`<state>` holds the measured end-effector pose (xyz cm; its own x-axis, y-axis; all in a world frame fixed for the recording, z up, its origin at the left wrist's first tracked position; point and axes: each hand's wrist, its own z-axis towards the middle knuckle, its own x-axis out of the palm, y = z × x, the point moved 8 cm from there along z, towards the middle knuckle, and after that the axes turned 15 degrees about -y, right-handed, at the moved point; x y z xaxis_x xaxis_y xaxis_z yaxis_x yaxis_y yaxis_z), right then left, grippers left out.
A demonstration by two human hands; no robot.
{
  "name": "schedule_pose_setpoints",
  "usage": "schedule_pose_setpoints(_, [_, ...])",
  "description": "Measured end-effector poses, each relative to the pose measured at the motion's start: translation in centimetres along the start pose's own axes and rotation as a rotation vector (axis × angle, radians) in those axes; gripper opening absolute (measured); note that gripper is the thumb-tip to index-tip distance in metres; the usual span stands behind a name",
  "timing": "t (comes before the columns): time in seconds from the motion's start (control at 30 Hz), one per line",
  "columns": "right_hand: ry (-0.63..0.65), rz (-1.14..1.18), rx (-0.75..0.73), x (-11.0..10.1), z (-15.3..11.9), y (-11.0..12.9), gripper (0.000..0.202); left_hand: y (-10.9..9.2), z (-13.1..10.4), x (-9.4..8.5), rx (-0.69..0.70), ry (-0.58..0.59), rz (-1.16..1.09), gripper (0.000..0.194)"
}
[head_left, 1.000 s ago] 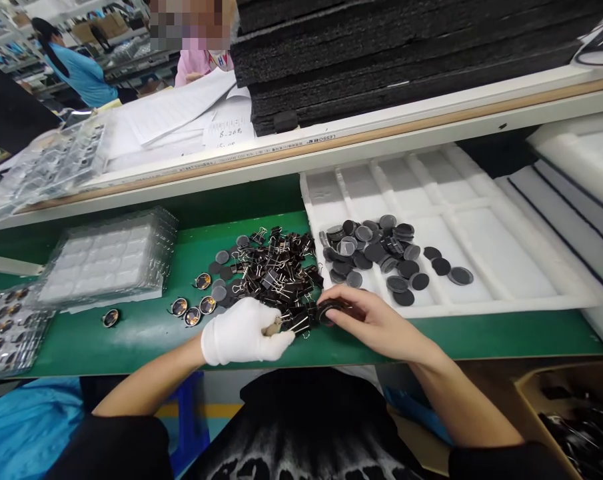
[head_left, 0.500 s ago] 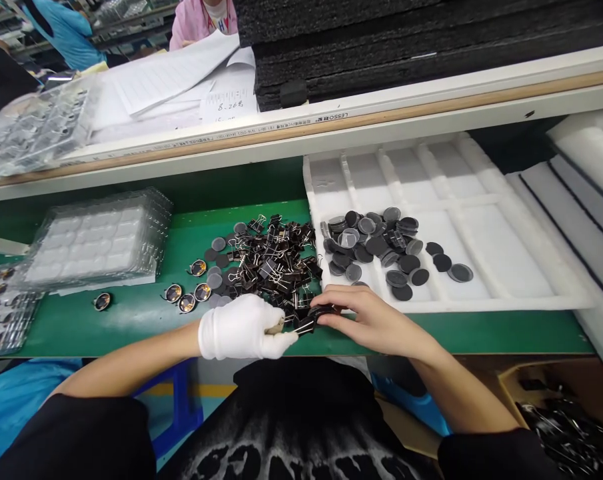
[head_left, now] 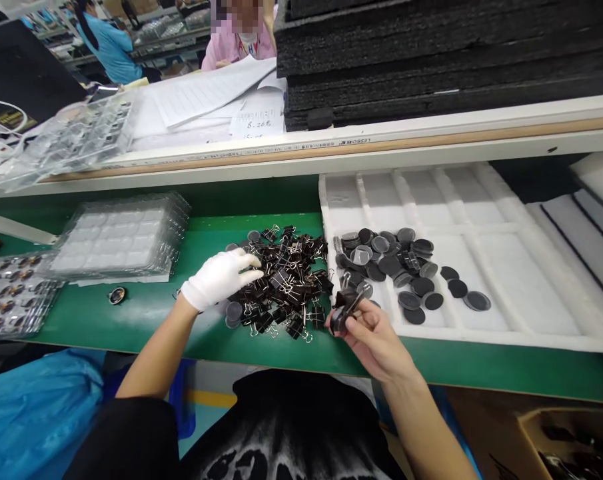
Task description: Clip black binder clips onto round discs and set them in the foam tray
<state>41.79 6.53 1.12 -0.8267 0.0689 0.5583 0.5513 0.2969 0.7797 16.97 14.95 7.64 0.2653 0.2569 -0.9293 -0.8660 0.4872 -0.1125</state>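
Observation:
My right hand (head_left: 374, 337) grips a black binder clip (head_left: 342, 313) with dark round pieces in it, at the front left corner of the white foam tray (head_left: 521, 333). Its silver handles stick up and to the right. In a white glove, my left hand (head_left: 221, 277) hovers at the left side of a heap of black binder clips (head_left: 294, 273). Its thumb and forefinger are apart and nothing shows between them. Grey discs (head_left: 234, 311) lie beside the heap, partly hidden by the glove. Dark and clear round discs (head_left: 391, 265) are piled in the tray.
Stacked clear plastic trays (head_left: 116, 233) stand at the left, beside trays of round pieces (head_left: 11, 293). One round framed piece (head_left: 116, 295) lies before them. A white shelf edge (head_left: 301, 152) crosses above the bench. Black foam sheets (head_left: 431, 60) are stacked on it; people sit beyond.
My left hand has let go of the clip's handles and moved left to the heap's far side. My right hand has drawn the binder clip to the right and turned it. The view has shifted.

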Motion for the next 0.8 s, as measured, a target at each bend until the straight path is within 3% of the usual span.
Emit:
schedule_pose_setpoints(0.1, [0.011,0.081,0.088,0.7,-0.6,-1.3,0.033,0.9,0.6,0.4,0.035,-0.015,-0.247,0.031])
schedule_pose_setpoints(0.23, [0.02,0.027,0.086,2.1,-1.0,-1.7,0.037,1.2,0.7,-3.0,-0.22,-0.323,-0.296,0.032])
schedule_pose_setpoints(0.33, [0.049,-0.1,0.011,3.8,-0.9,-1.6,0.052,-1.9,-0.8,-4.8,-0.349,-0.526,-0.379,0.035])
schedule_pose_setpoints(0.4, [0.083,-0.155,-0.042,4.9,-0.8,-1.4,0.065,-4.9,-2.0,-4.7,-0.354,-0.549,-0.466,0.037])
schedule_pose_setpoints(0.47, [0.115,-0.205,-0.11,5.6,-0.7,-0.9,0.061,-7.4,-2.9,-4.0,-0.332,-0.517,-0.513,0.036])
schedule_pose_setpoints(0.53, [0.127,-0.284,-0.172,5.7,-0.7,-0.2,0.043,-8.9,-3.3,-3.3,-0.263,-0.448,-0.561,0.035])
schedule_pose_setpoints(0.67, [0.166,-0.456,-0.239,5.3,-0.9,1.5,0.018,-8.6,-2.3,-3.0,-0.128,-0.293,-0.515,0.037])
schedule_pose_setpoints(0.73, [0.201,-0.511,-0.266,5.3,-0.9,2.5,0.014,-8.2,-1.1,-2.8,-0.067,-0.145,-0.391,0.032])
schedule_pose_setpoints(0.8, [0.236,-0.56,-0.289,5.7,-0.7,3.7,0.017,-8.5,0.1,-2.8,0.006,-0.014,-0.329,0.041])
